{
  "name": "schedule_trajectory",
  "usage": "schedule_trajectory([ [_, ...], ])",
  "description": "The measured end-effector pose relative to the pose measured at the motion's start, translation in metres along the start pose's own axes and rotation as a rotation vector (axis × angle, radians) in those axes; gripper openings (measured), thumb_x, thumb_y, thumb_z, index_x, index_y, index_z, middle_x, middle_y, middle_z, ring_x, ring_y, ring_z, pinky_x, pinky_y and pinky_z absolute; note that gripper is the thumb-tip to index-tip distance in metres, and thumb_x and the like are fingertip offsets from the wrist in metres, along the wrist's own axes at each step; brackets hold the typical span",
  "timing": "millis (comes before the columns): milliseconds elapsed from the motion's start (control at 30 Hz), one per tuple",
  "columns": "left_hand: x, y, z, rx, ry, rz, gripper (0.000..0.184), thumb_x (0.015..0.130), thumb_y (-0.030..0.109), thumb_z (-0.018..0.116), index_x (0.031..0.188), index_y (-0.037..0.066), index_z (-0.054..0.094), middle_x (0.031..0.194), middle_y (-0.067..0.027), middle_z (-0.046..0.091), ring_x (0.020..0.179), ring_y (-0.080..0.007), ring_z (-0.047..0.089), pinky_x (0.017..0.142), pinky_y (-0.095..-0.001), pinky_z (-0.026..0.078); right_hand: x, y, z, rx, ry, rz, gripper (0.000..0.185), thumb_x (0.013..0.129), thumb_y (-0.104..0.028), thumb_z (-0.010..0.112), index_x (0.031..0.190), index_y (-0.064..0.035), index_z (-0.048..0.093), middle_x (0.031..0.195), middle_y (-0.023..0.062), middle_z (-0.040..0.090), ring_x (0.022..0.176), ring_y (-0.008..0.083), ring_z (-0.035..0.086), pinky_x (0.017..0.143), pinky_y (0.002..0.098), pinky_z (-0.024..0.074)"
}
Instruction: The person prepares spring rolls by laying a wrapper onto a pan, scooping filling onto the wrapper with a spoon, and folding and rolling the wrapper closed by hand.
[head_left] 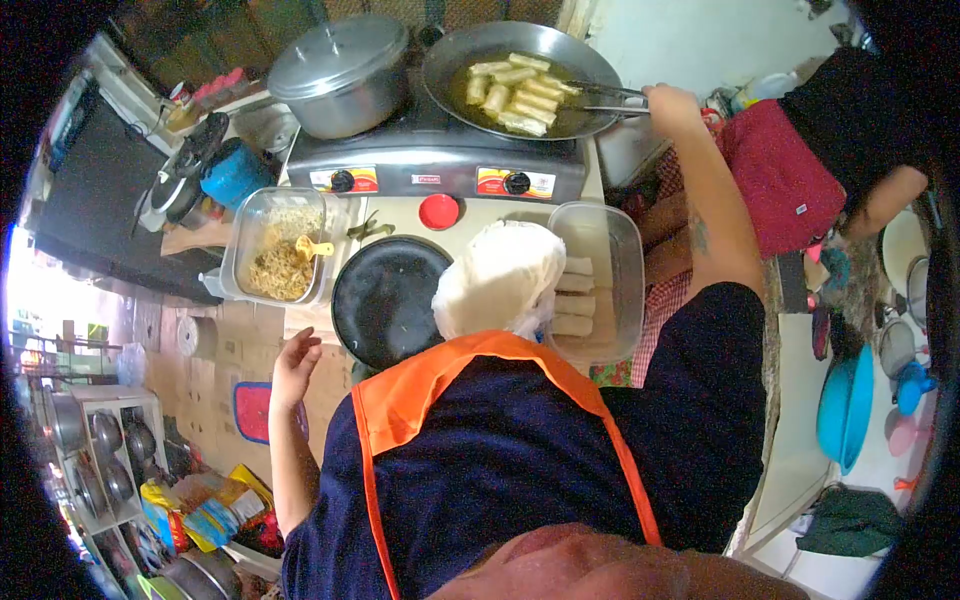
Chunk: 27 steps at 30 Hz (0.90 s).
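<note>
My right hand (672,108) is closed around the handle end of metal tongs (615,109), which reach over the right side of a wide wok (592,72). Several pale golden rolls (538,100) lie in the wok's oil, and the tongs' tips are near the rightmost ones. Low on the left, my left hand (297,362) hangs in the air with loosely bent fingers, holding nothing. A round black pan (390,300) is the nearest thing to it. Beside the pan sits a white stack of thin round sheets (500,280) in plastic. Uncooked rolls (573,303) lie in a clear box (627,260).
A lidded pot (340,90) shares the two-burner stove (430,165) with the wok. In front are a small red lid (439,211) and a tub (237,245) of shredded filling with a yellow scoop (315,247). Another person in red shorts (780,165) stands at right.
</note>
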<state>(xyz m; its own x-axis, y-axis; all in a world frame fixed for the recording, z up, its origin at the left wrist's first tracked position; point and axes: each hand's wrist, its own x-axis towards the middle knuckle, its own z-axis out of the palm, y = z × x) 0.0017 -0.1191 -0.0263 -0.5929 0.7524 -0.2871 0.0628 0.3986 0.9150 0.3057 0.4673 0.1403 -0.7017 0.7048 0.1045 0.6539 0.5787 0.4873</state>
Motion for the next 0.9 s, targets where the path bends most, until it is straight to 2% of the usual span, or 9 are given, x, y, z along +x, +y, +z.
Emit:
schedule_trajectory([
  [100,-0.02,-0.01,-0.013,0.029,0.106,-0.069,0.041,0.084,0.012,0.056,0.121,0.001,0.043,0.104,-0.0091,0.056,0.094,-0.0146,0.051,0.082,-0.0259,0.04,0.014,-0.002,0.004,-0.005,0.027,-0.028,0.021,0.073,-0.012,0.055,0.093,-0.0112,0.059,0.092,0.0102,0.061,0.084,0.0257,0.061,0.07,0.0409,0.0493],
  [200,-0.034,-0.021,-0.023,-0.048,0.168,-0.097,0.04,0.084,0.011,0.055,0.121,0.001,0.044,0.103,-0.0088,0.056,0.092,-0.014,0.051,0.081,-0.0255,0.04,0.027,-0.005,0.013,-0.083,-0.07,-0.058,0.022,0.073,-0.01,0.055,0.095,-0.0128,0.059,0.091,0.0089,0.061,0.083,0.0251,0.062,0.068,0.041,0.0494],
  [233,-0.035,-0.032,-0.025,0.004,0.181,-0.002,0.041,0.084,0.017,0.054,0.121,0.003,0.044,0.102,-0.008,0.057,0.085,-0.0137,0.055,0.069,-0.0237,0.044,0.028,-0.005,0.017,-0.126,-0.019,-0.108,0.02,0.074,-0.011,0.054,0.094,-0.0121,0.059,0.09,0.0081,0.061,0.082,0.0248,0.062,0.067,0.0407,0.0493],
  [267,-0.037,-0.042,-0.03,0.003,0.184,-0.005,0.041,0.084,0.017,0.054,0.121,0.003,0.044,0.102,-0.008,0.057,0.085,-0.0137,0.055,0.069,-0.0237,0.044,0.029,-0.006,0.021,-0.169,0.032,-0.157,0.019,0.075,-0.012,0.053,0.093,-0.0115,0.059,0.089,0.0073,0.06,0.08,0.0246,0.062,0.066,0.0403,0.0492],
  [433,-0.041,-0.042,-0.034,-0.036,0.214,-0.096,0.04,0.084,0.016,0.055,0.12,0.003,0.045,0.101,-0.0079,0.057,0.084,-0.0135,0.055,0.066,-0.024,0.045,0.023,-0.017,0.044,-0.203,0.186,-0.138,0.019,0.075,-0.015,0.054,0.093,-0.01,0.055,0.085,0.0052,0.06,0.076,0.0237,0.062,0.063,0.0392,0.0485],
  [567,-0.038,-0.054,-0.037,-0.061,0.2,-0.085,0.041,0.084,0.017,0.056,0.12,0.003,0.045,0.102,-0.0079,0.057,0.084,-0.0136,0.055,0.065,-0.0237,0.045,0.013,-0.017,0.064,-0.177,0.284,-0.13,0.019,0.076,-0.016,0.05,0.094,-0.0105,0.053,0.083,0.0053,0.06,0.076,0.0233,0.061,0.061,0.0389,0.0477],
  [800,-0.036,-0.043,-0.031,-0.053,0.196,-0.123,0.04,0.084,0.018,0.056,0.12,0.002,0.045,0.1,-0.0082,0.057,0.084,-0.0142,0.055,0.069,-0.0246,0.045,-0.003,-0.009,0.041,-0.194,0.261,-0.164,0.019,0.077,-0.016,0.049,0.095,-0.0109,0.054,0.081,0.0046,0.059,0.075,0.0227,0.061,0.062,0.0382,0.0463],
  [900,-0.034,-0.043,-0.029,-0.024,0.182,-0.116,0.04,0.084,0.018,0.055,0.12,0.002,0.046,0.1,-0.0081,0.058,0.084,-0.0142,0.055,0.069,-0.0247,0.044,0.0,-0.005,0.045,-0.251,0.315,-0.175,0.022,0.077,-0.016,0.048,0.098,-0.0109,0.054,0.082,0.0044,0.059,0.073,0.0216,0.06,0.063,0.0377,0.0457],
])
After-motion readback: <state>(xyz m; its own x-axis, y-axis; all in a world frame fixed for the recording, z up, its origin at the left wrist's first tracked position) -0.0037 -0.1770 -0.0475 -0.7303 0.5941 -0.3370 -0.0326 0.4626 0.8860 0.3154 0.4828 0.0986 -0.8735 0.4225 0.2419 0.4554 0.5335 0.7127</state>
